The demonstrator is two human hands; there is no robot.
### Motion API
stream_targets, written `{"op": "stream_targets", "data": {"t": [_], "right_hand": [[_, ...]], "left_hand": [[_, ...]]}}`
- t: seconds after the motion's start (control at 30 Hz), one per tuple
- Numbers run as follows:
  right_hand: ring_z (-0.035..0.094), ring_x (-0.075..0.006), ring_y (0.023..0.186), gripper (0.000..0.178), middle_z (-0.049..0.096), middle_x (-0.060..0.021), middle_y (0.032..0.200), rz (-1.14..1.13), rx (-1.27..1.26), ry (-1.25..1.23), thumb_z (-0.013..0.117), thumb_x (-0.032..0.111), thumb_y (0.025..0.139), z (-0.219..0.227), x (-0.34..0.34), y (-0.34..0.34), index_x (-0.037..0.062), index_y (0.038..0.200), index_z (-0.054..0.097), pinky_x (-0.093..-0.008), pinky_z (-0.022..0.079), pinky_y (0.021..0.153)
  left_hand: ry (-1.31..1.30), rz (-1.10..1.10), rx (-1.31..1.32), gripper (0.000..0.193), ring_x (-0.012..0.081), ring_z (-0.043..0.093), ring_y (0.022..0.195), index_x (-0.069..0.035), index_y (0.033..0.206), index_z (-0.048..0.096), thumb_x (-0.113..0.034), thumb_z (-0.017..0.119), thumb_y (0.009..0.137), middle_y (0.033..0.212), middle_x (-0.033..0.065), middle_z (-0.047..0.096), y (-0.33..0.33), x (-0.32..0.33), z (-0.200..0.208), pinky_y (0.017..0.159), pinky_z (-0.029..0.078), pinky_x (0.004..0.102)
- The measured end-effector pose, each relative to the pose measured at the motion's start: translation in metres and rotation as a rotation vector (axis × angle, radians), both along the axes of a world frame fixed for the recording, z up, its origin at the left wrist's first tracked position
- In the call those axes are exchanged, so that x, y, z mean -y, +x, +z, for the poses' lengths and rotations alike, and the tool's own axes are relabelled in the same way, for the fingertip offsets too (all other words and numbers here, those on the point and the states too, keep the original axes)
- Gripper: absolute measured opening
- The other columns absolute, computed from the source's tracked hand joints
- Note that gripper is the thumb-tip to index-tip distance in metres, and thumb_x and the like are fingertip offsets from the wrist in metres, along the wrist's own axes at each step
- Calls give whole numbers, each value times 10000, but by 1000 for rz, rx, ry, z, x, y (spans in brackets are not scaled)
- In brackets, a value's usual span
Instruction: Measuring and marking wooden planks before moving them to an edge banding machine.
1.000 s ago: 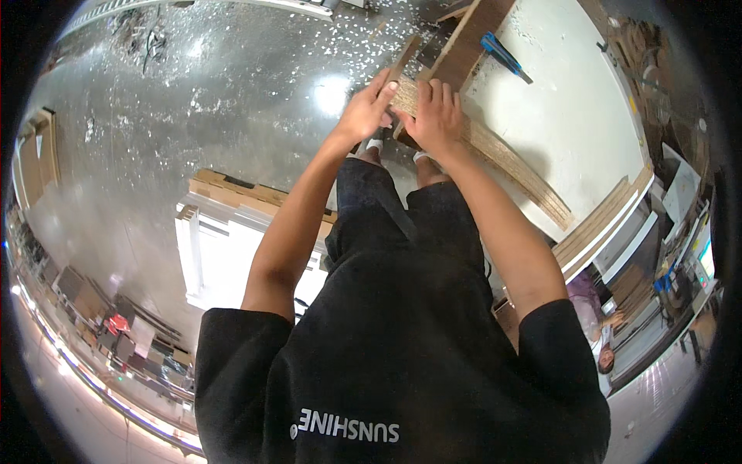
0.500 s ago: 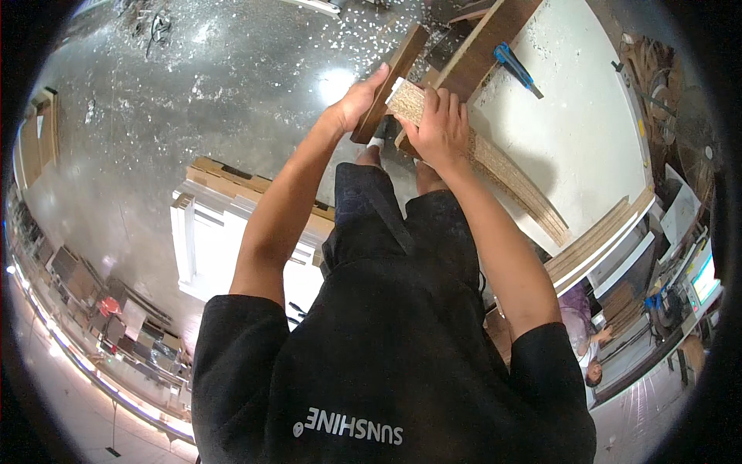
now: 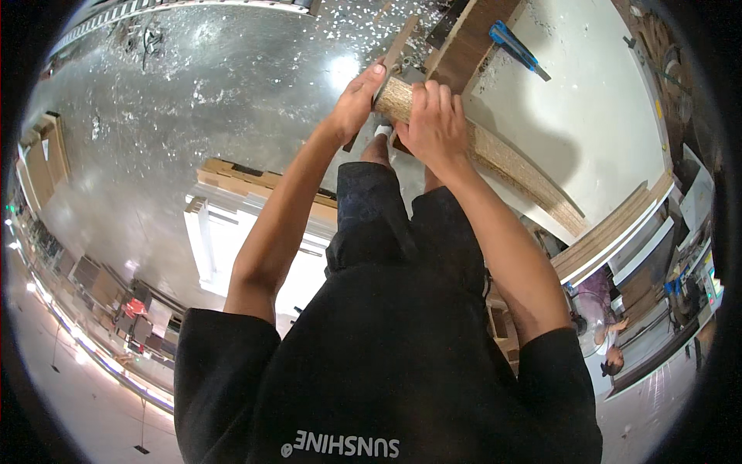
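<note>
My right hand [image 3: 437, 124] is closed over a particle-board strip [image 3: 525, 174], close to its far left end. The strip slants from there down to the right, along the near side of a white panel. At that end my left hand [image 3: 357, 102] is closed on a narrow brown wooden strip [image 3: 401, 45], its thumb on top and its other fingers mostly hidden. The wooden strip stands almost edge-on against the particle board's end. A blue utility knife [image 3: 518, 50] with its blade out lies beyond my right hand.
The white panel [image 3: 587, 116] rests beside a brown wooden beam [image 3: 464, 58]. More board strips [image 3: 610, 232] are stacked at right. White panels and a cardboard piece [image 3: 247, 176] stand by my left forearm. White chips litter the grey floor [image 3: 255, 69]. Another person [image 3: 607, 340] is at lower right.
The brown strip in my left hand has turned from showing its broad face to nearly edge-on, covering the particle board's white end. My right hand keeps its hold. The view has shifted slightly.
</note>
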State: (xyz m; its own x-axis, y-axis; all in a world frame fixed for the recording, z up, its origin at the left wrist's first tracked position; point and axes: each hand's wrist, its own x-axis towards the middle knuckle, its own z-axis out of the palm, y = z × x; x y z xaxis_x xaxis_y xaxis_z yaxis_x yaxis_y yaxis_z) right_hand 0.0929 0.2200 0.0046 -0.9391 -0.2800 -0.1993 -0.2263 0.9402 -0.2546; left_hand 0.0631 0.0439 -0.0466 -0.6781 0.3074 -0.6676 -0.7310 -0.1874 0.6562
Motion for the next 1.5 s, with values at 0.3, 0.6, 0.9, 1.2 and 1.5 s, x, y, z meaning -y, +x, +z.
{"op": "stream_targets", "data": {"t": [0.3,0.6,0.9,1.2,1.5], "right_hand": [[589,-306,1069,592,619,-120,1144,8,-18,-78,834,429,792,-5,5,0,13,1170,649,-443,460,910],[660,-366,1035,530,712,-169,1126,-17,-301,-186,757,389,850,-41,5,14,26,1232,699,-496,518,958],[600,-290,976,535,643,-121,1023,41,-405,-165,811,382,738,-20,-2,10,13,1106,691,-432,472,853],[569,-289,1017,666,597,-118,1099,6,-229,-147,831,491,776,-16,2,7,1,1191,653,-429,452,886],[573,-309,1045,678,595,-123,1141,19,-161,-11,850,473,818,-8,8,5,28,1244,569,-455,446,908]], "left_hand": [[-870,-276,-912,527,464,714,1039,-51,1448,589,-410,606,1063,1158,272,722,-67,-36,55,863,582,513],[-638,-1016,-1253,539,382,661,1228,-133,1457,569,-397,670,998,1346,147,653,-82,-199,39,1030,552,490],[-1100,-979,-1737,410,299,558,1353,-103,1363,659,-247,680,979,1371,64,641,-137,-166,15,1184,426,433],[-567,-206,-546,535,193,594,876,17,1378,598,-431,435,1137,959,126,628,-14,82,-11,817,495,366],[-268,-33,-478,559,191,595,1058,26,1460,578,-424,438,1161,1140,94,658,117,52,-53,1014,476,353]]}}
